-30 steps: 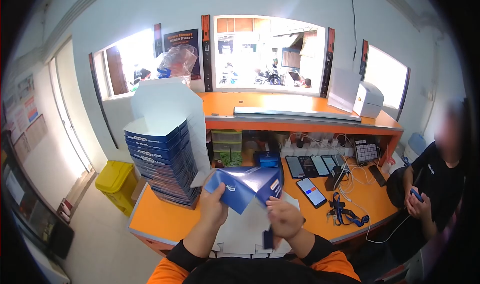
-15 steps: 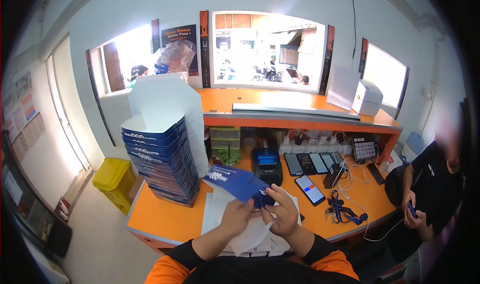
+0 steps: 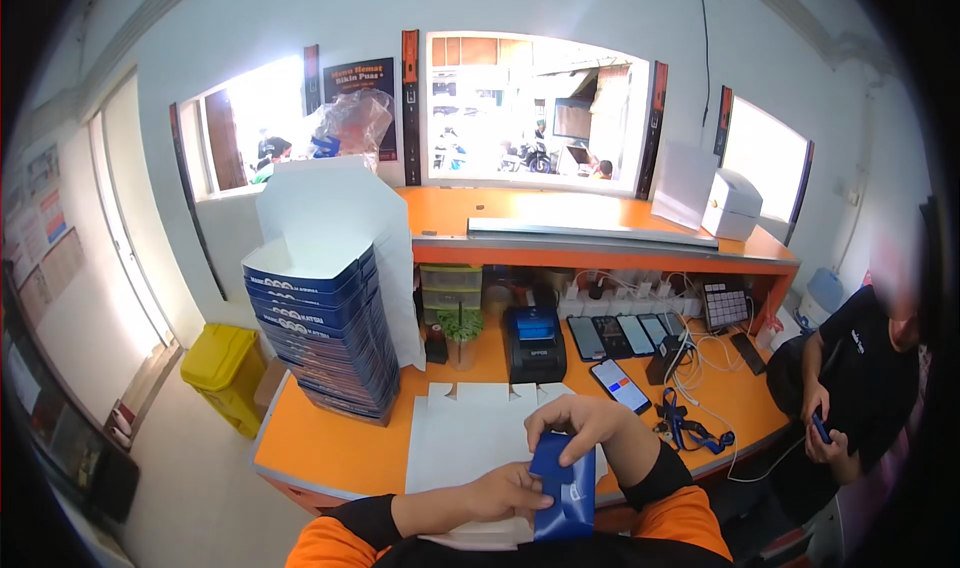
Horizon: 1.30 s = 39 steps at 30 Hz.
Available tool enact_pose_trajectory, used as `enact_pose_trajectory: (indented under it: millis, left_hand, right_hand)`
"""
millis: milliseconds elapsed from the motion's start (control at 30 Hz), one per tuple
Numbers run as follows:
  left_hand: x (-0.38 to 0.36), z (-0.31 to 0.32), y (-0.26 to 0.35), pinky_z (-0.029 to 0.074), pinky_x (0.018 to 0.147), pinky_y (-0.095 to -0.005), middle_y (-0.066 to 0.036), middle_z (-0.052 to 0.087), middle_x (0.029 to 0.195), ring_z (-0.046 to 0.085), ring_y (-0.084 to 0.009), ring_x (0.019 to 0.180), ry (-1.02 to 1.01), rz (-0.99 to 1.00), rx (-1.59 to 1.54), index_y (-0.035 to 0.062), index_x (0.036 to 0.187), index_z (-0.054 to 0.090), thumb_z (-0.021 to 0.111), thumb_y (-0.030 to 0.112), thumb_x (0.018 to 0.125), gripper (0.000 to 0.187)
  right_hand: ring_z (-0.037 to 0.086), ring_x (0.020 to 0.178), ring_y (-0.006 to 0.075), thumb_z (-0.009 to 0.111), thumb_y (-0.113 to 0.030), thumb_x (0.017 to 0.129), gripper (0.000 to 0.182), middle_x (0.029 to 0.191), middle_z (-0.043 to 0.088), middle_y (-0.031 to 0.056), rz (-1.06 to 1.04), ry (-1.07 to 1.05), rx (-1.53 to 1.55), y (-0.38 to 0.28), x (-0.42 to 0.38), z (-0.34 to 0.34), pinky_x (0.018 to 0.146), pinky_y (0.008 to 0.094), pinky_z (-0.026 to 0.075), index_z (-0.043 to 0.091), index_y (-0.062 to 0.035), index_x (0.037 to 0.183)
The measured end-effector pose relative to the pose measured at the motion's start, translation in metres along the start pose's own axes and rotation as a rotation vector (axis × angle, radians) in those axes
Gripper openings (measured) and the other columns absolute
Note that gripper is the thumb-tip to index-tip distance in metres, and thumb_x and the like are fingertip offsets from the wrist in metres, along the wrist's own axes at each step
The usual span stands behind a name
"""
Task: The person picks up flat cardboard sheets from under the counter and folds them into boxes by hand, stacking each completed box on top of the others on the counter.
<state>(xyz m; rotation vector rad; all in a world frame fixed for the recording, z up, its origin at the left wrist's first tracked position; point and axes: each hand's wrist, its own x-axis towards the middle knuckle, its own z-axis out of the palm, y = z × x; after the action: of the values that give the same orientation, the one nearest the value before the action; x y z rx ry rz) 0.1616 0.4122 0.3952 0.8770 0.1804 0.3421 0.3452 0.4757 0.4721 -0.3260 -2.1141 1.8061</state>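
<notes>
A blue printed cardboard food box (image 3: 568,498), partly folded, is held close to my body at the counter's front edge. My left hand (image 3: 508,492) grips its left side, thumb on the blue face. My right hand (image 3: 580,430) pinches its upper end from above. Under and behind my hands lie flat white box blanks (image 3: 455,433) on the orange counter. To the left rises a tall stack of nested blue boxes (image 3: 325,333), white inside, with a raised white flap at the top.
A receipt printer (image 3: 535,343), several phones (image 3: 620,384), a lanyard with keys (image 3: 690,423) and cables lie on the counter. A raised orange shelf (image 3: 560,208) runs behind. A yellow bin (image 3: 222,378) stands left; a person (image 3: 850,368) holding a phone sits right.
The blue box has come down and toward my body, turning from slanted to nearly upright. My right hand has moved to its upper end. The flat white blanks behind are now uncovered.
</notes>
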Motion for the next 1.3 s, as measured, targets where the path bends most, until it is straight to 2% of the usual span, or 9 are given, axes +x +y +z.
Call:
enact_pose_trajectory:
  millis: [100,233,400,533,700,933,1000,1067,1300]
  left_hand:
    - [-0.003,-0.003,0.010,0.049,0.063,-0.0231,-0.006,0.060,0.088,0.061,-0.0126,0.075,-0.031,0.026,0.022,0.0023,0.112,0.047,0.057,0.007,0.083,0.032]
    - [-0.005,-0.007,0.005,0.049,0.061,-0.0226,-0.005,0.061,0.088,0.061,-0.0119,0.074,0.057,0.065,0.035,0.0040,0.112,0.046,0.059,0.008,0.081,0.034]
    - [-0.031,-0.056,0.062,0.049,0.081,-0.0373,-0.017,0.059,0.105,0.060,-0.0224,0.090,-0.080,0.294,0.223,0.0024,0.131,0.034,0.057,0.027,0.085,0.057]
    - [-0.064,-0.086,0.097,0.040,0.090,-0.0468,-0.015,0.034,0.134,0.044,-0.0276,0.115,0.470,0.703,0.378,0.0143,0.139,0.013,0.047,0.045,0.086,0.070]
    - [-0.054,-0.023,0.094,0.033,0.095,-0.0501,-0.008,0.005,0.146,0.032,-0.0251,0.123,0.322,0.451,0.044,0.0314,0.139,-0.009,0.049,0.045,0.085,0.080]
    - [-0.060,-0.023,0.126,0.034,0.096,-0.0340,-0.016,0.024,0.137,0.035,-0.0257,0.120,0.501,0.589,0.070,0.0197,0.140,-0.006,0.052,0.014,0.085,0.081]
    - [-0.077,-0.021,0.139,0.034,0.096,-0.0328,-0.016,0.025,0.136,0.035,-0.0258,0.120,0.602,0.591,0.179,0.0145,0.141,-0.004,0.051,0.014,0.085,0.078]
    - [-0.094,-0.014,0.158,0.027,0.101,-0.0309,-0.017,0.024,0.138,0.029,-0.0248,0.125,0.641,0.629,0.383,0.0062,0.140,0.001,0.049,0.017,0.088,0.072]
    - [-0.159,-0.011,0.267,0.020,0.104,-0.0298,-0.016,0.024,0.140,0.024,-0.0217,0.129,0.581,0.892,0.617,0.0073,0.140,0.014,0.040,0.035,0.092,0.061]
  right_hand:
    - [0.049,0.081,0.0144,0.070,-0.008,0.071,0.025,0.088,0.049,0.0041,-0.029,0.261,-0.256,-0.005,0.005,0.001,0.073,0.0260,0.038,0.059,-0.0019,0.092]
    - [0.049,0.080,0.0157,0.068,-0.004,0.072,0.022,0.087,0.051,0.0058,-0.086,-0.287,-0.315,0.002,0.017,-0.002,0.073,0.0258,0.037,0.060,-0.0006,0.092]
    - [0.053,0.070,0.0122,0.069,-0.007,0.069,0.025,0.076,0.056,0.0044,0.052,0.277,-0.405,-0.036,0.000,0.006,0.063,0.0231,0.041,0.061,-0.0009,0.092]
    - [0.051,0.060,0.0067,0.067,-0.002,0.065,0.017,0.069,0.055,0.0027,-0.525,0.996,-0.335,-0.063,-0.029,0.029,0.056,0.0219,0.039,0.061,-0.0054,0.080]
    - [0.045,0.049,0.0204,0.064,-0.002,0.057,0.021,0.057,0.047,0.0008,-0.444,0.915,-1.509,-0.069,0.044,0.075,0.048,0.0330,0.033,0.062,-0.0139,0.075]
    - [0.045,0.098,0.0251,0.059,-0.012,0.066,0.042,0.102,0.047,0.0119,-0.585,1.141,-1.731,-0.049,0.072,0.103,0.086,0.0367,0.036,0.054,-0.0118,0.108]
    - [0.035,0.114,0.0352,0.061,-0.017,0.062,0.069,0.121,0.038,0.0196,-0.602,1.535,-1.603,-0.019,0.037,0.062,0.098,0.0392,0.029,0.037,-0.0052,0.126]
    - [0.030,0.121,0.0390,0.061,-0.020,0.061,0.084,0.130,0.029,0.0259,-0.594,1.392,-0.589,-0.069,0.073,0.063,0.101,0.0424,0.026,0.022,-0.0003,0.133]
    - [0.045,0.114,0.0275,0.054,-0.020,0.072,0.072,0.124,0.044,0.0143,-0.620,0.804,0.151,-0.095,0.142,0.018,0.094,0.0383,0.040,0.023,-0.0022,0.134]
